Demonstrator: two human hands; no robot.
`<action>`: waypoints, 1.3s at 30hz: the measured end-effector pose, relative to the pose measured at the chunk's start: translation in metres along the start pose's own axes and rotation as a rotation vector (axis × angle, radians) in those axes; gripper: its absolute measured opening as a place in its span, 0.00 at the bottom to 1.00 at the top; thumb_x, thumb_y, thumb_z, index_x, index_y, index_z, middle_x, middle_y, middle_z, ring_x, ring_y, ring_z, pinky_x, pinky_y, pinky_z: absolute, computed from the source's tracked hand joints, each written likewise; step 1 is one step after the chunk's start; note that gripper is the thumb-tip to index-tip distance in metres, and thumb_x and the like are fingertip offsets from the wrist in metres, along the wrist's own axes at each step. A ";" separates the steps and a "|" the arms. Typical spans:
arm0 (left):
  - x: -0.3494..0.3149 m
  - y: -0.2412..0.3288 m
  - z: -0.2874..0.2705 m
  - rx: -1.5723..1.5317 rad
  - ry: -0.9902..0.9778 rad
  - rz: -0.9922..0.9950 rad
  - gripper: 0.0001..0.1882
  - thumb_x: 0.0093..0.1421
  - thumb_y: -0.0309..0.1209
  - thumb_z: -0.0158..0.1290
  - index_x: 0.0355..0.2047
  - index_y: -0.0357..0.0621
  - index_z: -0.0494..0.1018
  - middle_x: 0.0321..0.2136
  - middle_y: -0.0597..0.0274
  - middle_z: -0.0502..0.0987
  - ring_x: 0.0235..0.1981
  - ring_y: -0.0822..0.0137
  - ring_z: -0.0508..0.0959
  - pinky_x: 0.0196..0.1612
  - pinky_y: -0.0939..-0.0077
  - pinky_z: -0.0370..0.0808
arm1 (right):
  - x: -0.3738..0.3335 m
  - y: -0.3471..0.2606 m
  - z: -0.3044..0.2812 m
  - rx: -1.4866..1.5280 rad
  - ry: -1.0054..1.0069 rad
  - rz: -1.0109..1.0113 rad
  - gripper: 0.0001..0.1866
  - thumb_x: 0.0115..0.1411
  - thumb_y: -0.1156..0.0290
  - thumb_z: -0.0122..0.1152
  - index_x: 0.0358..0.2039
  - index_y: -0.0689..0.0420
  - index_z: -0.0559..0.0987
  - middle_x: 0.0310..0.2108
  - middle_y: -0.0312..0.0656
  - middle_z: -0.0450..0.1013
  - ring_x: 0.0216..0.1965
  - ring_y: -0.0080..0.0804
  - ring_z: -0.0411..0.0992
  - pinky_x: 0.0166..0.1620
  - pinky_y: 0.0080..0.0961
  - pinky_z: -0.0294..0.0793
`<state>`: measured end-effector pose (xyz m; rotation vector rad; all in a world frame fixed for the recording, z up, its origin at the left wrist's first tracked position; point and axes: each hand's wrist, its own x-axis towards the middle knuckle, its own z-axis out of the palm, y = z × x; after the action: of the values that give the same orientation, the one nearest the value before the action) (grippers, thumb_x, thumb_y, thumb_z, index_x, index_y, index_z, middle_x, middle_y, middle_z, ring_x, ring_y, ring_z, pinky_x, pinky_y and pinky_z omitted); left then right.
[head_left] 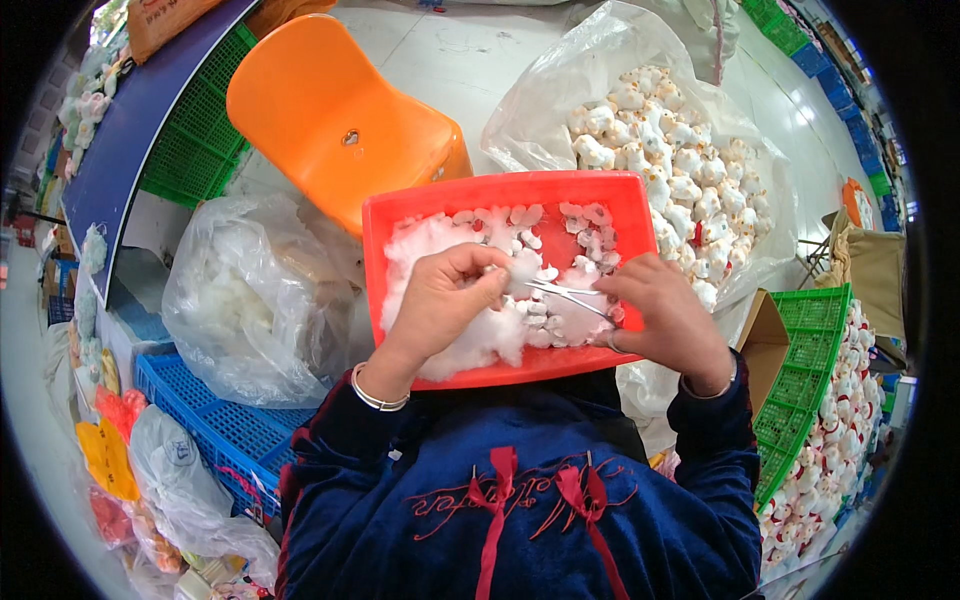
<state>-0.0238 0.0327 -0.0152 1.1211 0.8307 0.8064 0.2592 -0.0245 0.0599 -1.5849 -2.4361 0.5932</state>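
Note:
Over a red plastic tray (378,300), my left hand (445,300) pinches a small, pale, soft piece (522,266) between thumb and fingertips. My right hand (668,318) grips scissor-handled metal forceps (565,292), with fingers at the loops. The tips point left and meet the pale piece; whether they are inside it is too small to tell. White fluffy stuffing (480,340) fills the tray's left side and front. Small white and grey fabric pieces (598,240) lie along its back and right, with several small white stuffed pieces (540,318) near the middle.
An orange chair (335,110) stands beyond the tray. Back right, a large clear bag (540,110) holds many white stuffed figures (690,180). To the left are a clear bag of stuffing (255,300) and a blue crate (215,430). A green crate (800,370) stands right.

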 end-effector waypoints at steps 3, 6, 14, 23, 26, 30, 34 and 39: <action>-0.002 0.003 -0.003 0.057 0.011 0.044 0.08 0.66 0.24 0.58 0.45 0.35 0.81 0.32 0.67 0.82 0.31 0.79 0.78 0.36 0.83 0.75 | -0.001 0.003 -0.009 0.119 0.015 0.062 0.36 0.40 0.59 0.82 0.50 0.59 0.81 0.44 0.46 0.75 0.50 0.47 0.71 0.52 0.39 0.71; -0.006 0.008 0.001 0.161 -0.023 0.050 0.09 0.66 0.23 0.58 0.46 0.35 0.81 0.33 0.66 0.82 0.32 0.79 0.79 0.37 0.83 0.76 | 0.001 -0.001 -0.001 0.183 -0.046 -0.003 0.38 0.39 0.60 0.83 0.53 0.59 0.80 0.46 0.46 0.74 0.51 0.46 0.71 0.52 0.38 0.71; -0.007 0.004 0.000 -0.011 0.021 0.061 0.11 0.68 0.24 0.56 0.48 0.33 0.81 0.33 0.65 0.83 0.33 0.79 0.80 0.39 0.82 0.78 | 0.002 -0.010 -0.003 0.037 -0.020 0.001 0.17 0.48 0.66 0.73 0.40 0.55 0.85 0.28 0.41 0.76 0.34 0.41 0.75 0.38 0.38 0.72; -0.021 0.006 -0.003 -0.016 0.047 -0.027 0.09 0.67 0.24 0.57 0.45 0.34 0.81 0.32 0.65 0.82 0.31 0.79 0.79 0.37 0.82 0.76 | 0.001 -0.004 -0.003 0.168 0.073 0.098 0.16 0.47 0.67 0.76 0.36 0.57 0.85 0.25 0.44 0.74 0.30 0.43 0.75 0.33 0.38 0.72; -0.015 0.005 -0.002 -0.087 0.079 -0.016 0.09 0.66 0.23 0.57 0.45 0.34 0.81 0.32 0.65 0.81 0.30 0.79 0.78 0.36 0.82 0.75 | -0.004 -0.007 -0.007 0.215 0.022 -0.002 0.16 0.46 0.68 0.77 0.36 0.58 0.85 0.25 0.42 0.74 0.30 0.41 0.74 0.34 0.37 0.72; -0.014 0.008 0.000 -0.092 0.060 -0.040 0.09 0.66 0.23 0.58 0.45 0.33 0.81 0.32 0.64 0.82 0.30 0.78 0.78 0.36 0.82 0.75 | -0.001 -0.010 -0.002 0.151 0.028 -0.055 0.14 0.48 0.67 0.74 0.37 0.56 0.85 0.26 0.41 0.75 0.31 0.42 0.75 0.34 0.38 0.71; -0.014 0.007 0.002 -0.077 0.002 -0.043 0.09 0.67 0.25 0.59 0.45 0.33 0.81 0.32 0.64 0.82 0.29 0.78 0.78 0.35 0.82 0.75 | 0.000 -0.015 -0.004 0.137 -0.055 0.017 0.14 0.49 0.67 0.71 0.37 0.56 0.85 0.27 0.41 0.75 0.33 0.42 0.75 0.37 0.38 0.71; -0.011 0.008 0.002 -0.050 -0.030 -0.077 0.08 0.66 0.26 0.60 0.42 0.34 0.81 0.31 0.65 0.82 0.30 0.78 0.78 0.35 0.82 0.75 | 0.007 -0.018 -0.003 0.058 -0.068 -0.004 0.18 0.46 0.68 0.74 0.40 0.57 0.84 0.31 0.41 0.76 0.38 0.42 0.74 0.43 0.38 0.71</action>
<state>-0.0282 0.0239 -0.0050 1.0488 0.8193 0.7405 0.2424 -0.0238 0.0698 -1.5614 -2.4462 0.7208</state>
